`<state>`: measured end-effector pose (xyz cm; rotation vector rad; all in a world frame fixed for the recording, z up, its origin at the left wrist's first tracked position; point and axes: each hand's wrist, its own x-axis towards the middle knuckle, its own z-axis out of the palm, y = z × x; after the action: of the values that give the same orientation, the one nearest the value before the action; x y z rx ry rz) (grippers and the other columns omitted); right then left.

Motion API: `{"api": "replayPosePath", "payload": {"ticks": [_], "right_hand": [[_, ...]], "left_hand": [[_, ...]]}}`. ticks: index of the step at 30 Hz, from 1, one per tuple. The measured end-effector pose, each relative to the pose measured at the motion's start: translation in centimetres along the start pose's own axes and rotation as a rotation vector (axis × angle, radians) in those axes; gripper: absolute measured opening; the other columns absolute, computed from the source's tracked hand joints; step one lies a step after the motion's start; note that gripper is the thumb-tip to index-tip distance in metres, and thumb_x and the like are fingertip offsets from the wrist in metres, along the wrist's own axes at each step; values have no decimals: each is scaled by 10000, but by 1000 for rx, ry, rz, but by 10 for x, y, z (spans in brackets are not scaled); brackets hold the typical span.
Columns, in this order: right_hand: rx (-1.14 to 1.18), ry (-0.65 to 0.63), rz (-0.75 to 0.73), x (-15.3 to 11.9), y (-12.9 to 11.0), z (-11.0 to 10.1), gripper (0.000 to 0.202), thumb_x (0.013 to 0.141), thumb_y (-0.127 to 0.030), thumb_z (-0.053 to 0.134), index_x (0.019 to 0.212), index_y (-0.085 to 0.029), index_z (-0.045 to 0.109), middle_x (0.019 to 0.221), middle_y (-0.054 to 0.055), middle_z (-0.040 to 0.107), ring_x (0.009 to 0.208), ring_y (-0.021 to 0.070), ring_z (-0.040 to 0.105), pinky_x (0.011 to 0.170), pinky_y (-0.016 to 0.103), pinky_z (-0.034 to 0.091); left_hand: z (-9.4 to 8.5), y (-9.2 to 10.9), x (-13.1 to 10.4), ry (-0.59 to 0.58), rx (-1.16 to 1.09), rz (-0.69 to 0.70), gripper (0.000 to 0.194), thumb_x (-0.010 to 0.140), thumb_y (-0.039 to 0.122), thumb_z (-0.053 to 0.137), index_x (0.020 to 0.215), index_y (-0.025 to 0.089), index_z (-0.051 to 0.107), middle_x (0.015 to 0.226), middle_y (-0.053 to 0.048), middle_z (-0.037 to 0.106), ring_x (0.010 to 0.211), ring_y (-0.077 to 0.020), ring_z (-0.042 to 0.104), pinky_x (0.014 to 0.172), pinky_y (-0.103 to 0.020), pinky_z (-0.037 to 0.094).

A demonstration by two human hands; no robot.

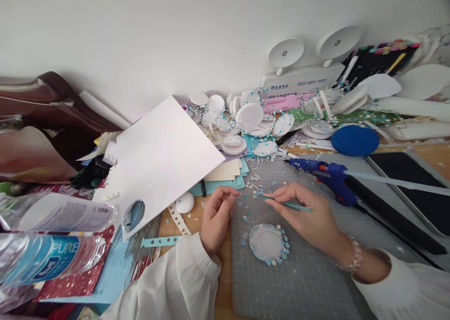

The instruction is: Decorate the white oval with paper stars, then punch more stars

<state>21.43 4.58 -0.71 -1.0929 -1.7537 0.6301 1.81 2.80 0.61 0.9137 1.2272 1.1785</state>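
My right hand (305,212) grips a pair of teal tweezers (295,206), their tips pointing left above the grey cutting mat (309,282). Across from the tips, my left hand (218,217) is closed, thumb against the fingers at the mat's left edge; anything pinched there is too small to make out. Below both hands lies a white round disc (269,245), its rim decorated with small blue and white stars. Tiny loose star pieces (248,212) are scattered on the mat between my hands and beside the disc.
Right of my right hand lies a blue glue gun (326,172), with a dark phone (415,189) beyond. White discs (249,116) with star garlands pile up along the wall. A large white sheet (165,156) and plastic bottles (52,259) crowd the left. A blue disc (355,140) lies behind the glue gun.
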Motion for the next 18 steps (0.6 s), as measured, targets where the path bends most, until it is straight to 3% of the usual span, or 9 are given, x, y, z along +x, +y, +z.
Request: {"api": "replayPosePath", "payload": {"ticks": [5, 13, 18], "right_hand": [[47, -9, 15, 0, 0, -2, 126, 832, -217, 678, 749, -240, 586, 839, 33, 743, 785, 200, 696, 709, 348, 528], [-128, -160, -19, -1, 5, 8, 169, 831, -134, 649, 732, -247, 571, 798, -6, 737, 805, 203, 671, 723, 362, 472], [-55, -64, -74, 0, 0, 4, 170, 830, -165, 666, 713, -248, 575, 798, 3, 752, 782, 205, 689, 748, 377, 472]], "left_hand": [[-2, -3, 0, -6, 65, 11, 234, 776, 367, 641, 894, 165, 643, 556, 68, 352, 504, -95, 269, 500, -246, 201], [0, -4, 0, 6, 26, 8, 187, 793, 350, 602, 862, 176, 609, 532, 79, 334, 492, -93, 255, 491, -238, 200], [0, -2, 1, 4, 13, 10, 199, 792, 357, 610, 865, 171, 602, 531, 81, 339, 487, -88, 253, 484, -232, 197]]}}
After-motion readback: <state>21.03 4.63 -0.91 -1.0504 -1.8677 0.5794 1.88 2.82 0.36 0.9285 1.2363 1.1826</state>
